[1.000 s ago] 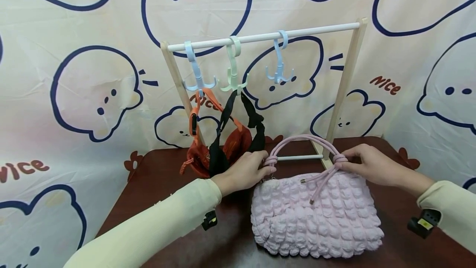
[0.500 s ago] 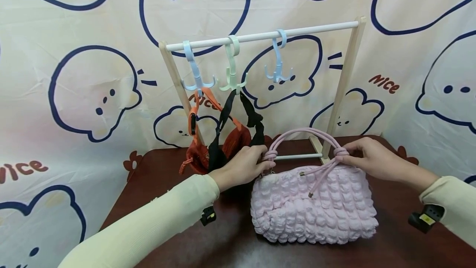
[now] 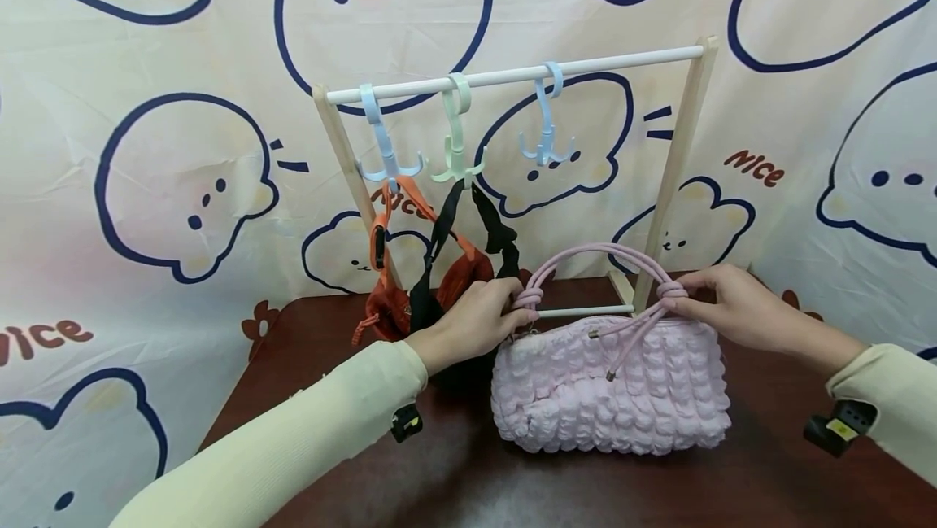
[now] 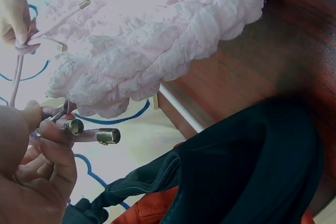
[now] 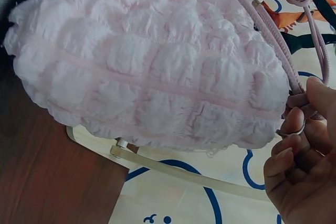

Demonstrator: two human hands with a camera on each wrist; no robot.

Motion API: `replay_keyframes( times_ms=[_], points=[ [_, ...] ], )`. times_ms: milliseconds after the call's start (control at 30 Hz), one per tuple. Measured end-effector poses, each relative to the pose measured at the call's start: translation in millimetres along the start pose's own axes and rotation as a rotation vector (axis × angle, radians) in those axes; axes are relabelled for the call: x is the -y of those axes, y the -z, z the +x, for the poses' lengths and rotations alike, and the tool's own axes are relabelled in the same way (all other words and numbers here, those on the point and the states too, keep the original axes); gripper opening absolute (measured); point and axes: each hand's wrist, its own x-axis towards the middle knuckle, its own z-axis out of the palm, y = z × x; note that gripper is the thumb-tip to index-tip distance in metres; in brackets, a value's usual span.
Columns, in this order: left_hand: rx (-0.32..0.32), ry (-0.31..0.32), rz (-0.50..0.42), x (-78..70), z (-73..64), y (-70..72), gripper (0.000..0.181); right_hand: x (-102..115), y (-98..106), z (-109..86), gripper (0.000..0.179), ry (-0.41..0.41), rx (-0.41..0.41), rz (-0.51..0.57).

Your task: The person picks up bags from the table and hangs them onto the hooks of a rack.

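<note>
A puffy pink handbag (image 3: 611,390) with a corded handle (image 3: 593,250) is held up between my hands. At the handle's left knot, my left hand (image 3: 476,320) pinches the cord between thumb and fingers. My right hand (image 3: 739,308) pinches the opposite knot the same way. The handle arches upright above the bag, and cord ends with metal tips hang over its front. In the left wrist view, the left fingers are curled at the cord beside metal tips (image 4: 108,136). The right wrist view has the right fingers (image 5: 289,166) curled at the knot and a metal ring.
Behind the bag stands a rack with a white rail (image 3: 512,72). A blue hook (image 3: 384,141) bears an orange bag (image 3: 388,304), and a green hook (image 3: 457,137) bears a black-strapped bag (image 3: 424,300). Another blue hook (image 3: 545,125) hangs further right. The dark table (image 3: 293,365) lies below.
Both hands have kept hold of the handle while the pink handbag rises and moves slightly back towards the rack. Its bottom now sits higher in the head view.
</note>
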Motion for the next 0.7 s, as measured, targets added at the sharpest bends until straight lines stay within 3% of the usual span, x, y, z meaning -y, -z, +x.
replay_keyframes(
  times_ms=[200, 700],
  points=[
    [-0.005, 0.011, -0.01, 0.1, 0.4, 1.3, 0.023, 0.8, 1.1, 1.2, 0.019, 0.02, -0.022, 0.012],
    [-0.061, -0.033, 0.012, -3.2, 2.3, 10.6, 0.025, -0.8, -0.3, 6.3, 0.01, 0.065, -0.084, 0.017]
  ],
)
